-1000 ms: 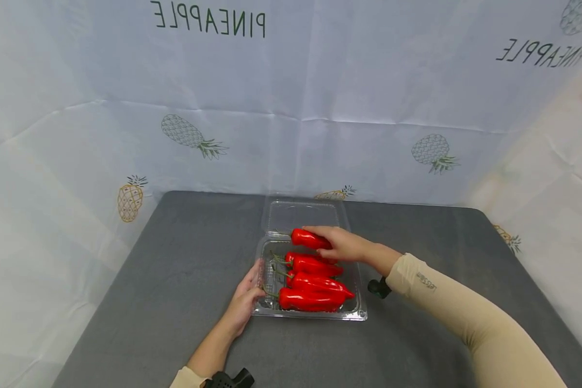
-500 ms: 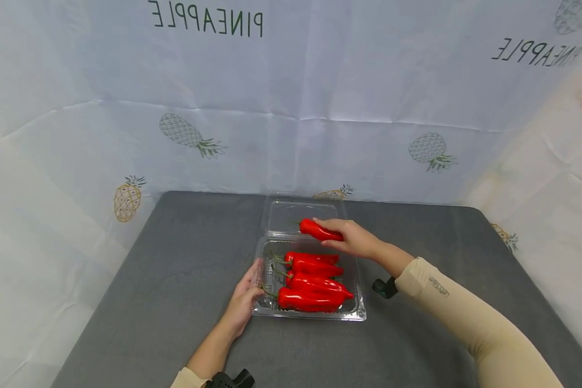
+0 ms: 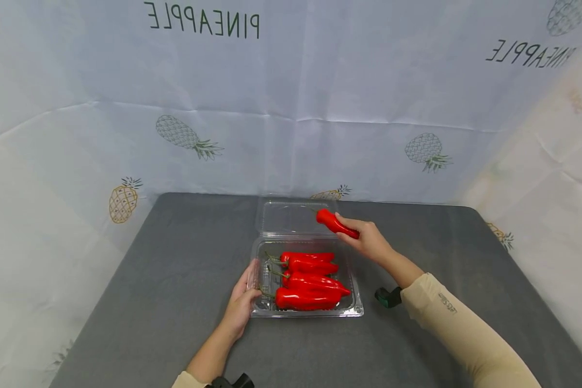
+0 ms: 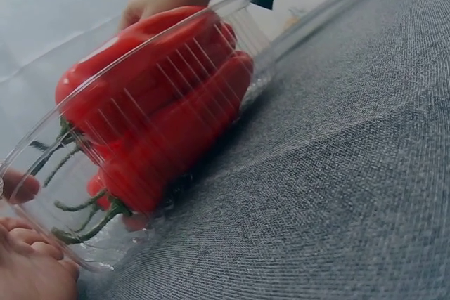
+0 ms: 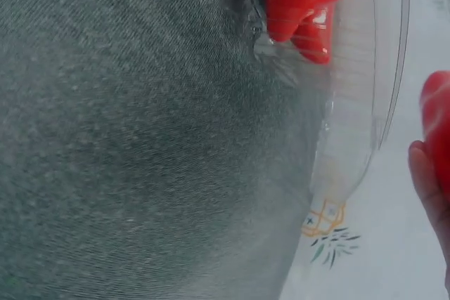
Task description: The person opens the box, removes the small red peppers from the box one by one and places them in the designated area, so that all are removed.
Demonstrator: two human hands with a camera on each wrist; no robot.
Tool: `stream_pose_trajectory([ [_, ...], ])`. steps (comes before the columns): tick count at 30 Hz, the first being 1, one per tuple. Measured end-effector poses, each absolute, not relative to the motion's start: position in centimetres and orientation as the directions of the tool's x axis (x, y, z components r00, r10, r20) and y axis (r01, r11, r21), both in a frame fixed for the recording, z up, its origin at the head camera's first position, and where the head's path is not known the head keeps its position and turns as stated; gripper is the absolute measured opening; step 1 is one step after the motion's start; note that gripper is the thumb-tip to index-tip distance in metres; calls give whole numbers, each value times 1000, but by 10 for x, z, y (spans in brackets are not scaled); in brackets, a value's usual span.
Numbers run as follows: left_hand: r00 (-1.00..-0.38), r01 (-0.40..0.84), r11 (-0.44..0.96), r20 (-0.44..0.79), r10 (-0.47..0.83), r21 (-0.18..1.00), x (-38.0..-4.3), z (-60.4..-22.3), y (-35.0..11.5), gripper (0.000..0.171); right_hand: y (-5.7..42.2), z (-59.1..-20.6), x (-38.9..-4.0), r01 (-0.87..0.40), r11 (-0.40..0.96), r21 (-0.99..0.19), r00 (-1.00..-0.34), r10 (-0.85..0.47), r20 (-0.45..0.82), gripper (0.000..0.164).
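In the head view, my right hand [image 3: 372,242] grips a red pepper [image 3: 336,222], thumb and fingers on either side of it, its stem pointing up and left. They are over the right edge of a clear lid. My left hand [image 3: 240,304] pinches the left wall of a clear plastic clamshell box [image 3: 359,311]; the left wrist view has the thumb [image 4: 21,186] over the rim and curled fingers [image 4: 35,261] outside. Several glossy red peppers [image 3: 307,299] lie side by side in the box, green stems to the left.
The hinged lid [image 3: 283,216] lies folded back behind the box. Both are on a dark grey table [image 3: 194,253] with a white pineapple-print cloth [image 3: 291,81] hanging behind it. A dark wrist device [image 3: 388,297] hangs below the right wrist.
My right hand has lifted the pepper from the back of the box and carried it back and to the right. The left hand has kept its hold on the box wall.
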State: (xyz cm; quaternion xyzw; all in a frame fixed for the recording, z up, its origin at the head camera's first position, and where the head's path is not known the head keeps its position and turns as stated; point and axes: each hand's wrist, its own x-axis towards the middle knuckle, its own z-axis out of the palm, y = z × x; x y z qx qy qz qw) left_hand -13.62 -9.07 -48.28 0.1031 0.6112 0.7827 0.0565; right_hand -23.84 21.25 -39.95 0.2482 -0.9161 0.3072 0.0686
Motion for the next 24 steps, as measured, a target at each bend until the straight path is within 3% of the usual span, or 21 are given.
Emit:
stream_pose_trajectory([
  [13, -965, 51, -231, 107, 239, 972, -138, -483, -91, 73, 235, -416, -241, -440, 726, -529, -882, -237, 408, 53],
  [24, -967, 48, -223, 102, 233, 974, -139, -483, -92, 73, 255, -444, -253, -254, 768, -588, -928, -23, 371, 51],
])
